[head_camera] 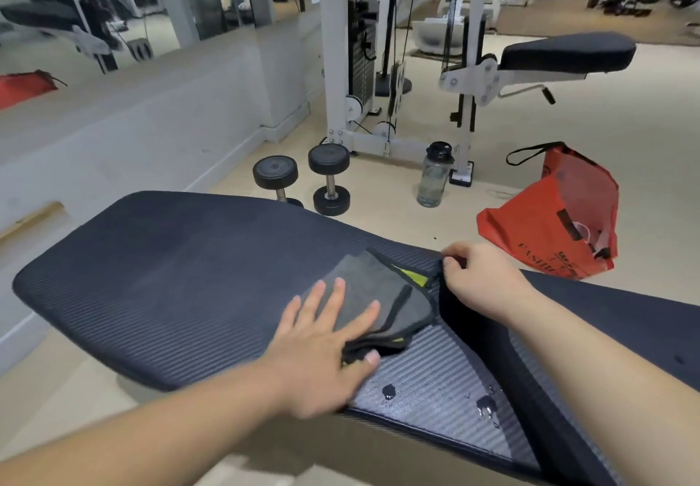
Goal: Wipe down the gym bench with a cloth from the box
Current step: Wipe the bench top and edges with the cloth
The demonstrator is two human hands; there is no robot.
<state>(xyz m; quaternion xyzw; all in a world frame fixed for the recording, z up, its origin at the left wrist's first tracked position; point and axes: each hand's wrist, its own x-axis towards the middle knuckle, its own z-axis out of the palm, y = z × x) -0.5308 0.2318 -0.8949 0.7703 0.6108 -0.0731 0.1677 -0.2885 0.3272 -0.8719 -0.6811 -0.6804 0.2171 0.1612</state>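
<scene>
Head view looked down on a dark ribbed padded counter [159,277], the gym bench, running from lower right to upper left. A grey cloth [378,296], folded in layers with dark edging and a bit of yellow-green showing, lay on the pad close to the gap between the two cushions. The left hand [325,353] rested flat on the near part of that cloth, fingers spread wide and the thumb over its lower corner, pressing rather than gripping. The right hand [481,281] was curled narrow, thumb and fingertips pinching a dark edge of the cloth at the far side of the gap. Water drops [486,406] sat on the shinier pad section nearest the camera. On the floor beyond, a clear water bottle [433,175] with a black cap stood upright; whether it held liquid could not be told. An orange bag [557,220] with a black strap slumped open to its right, something white and dark showing inside. Two black dumbbells [303,182] lay just behind the counter.
</scene>
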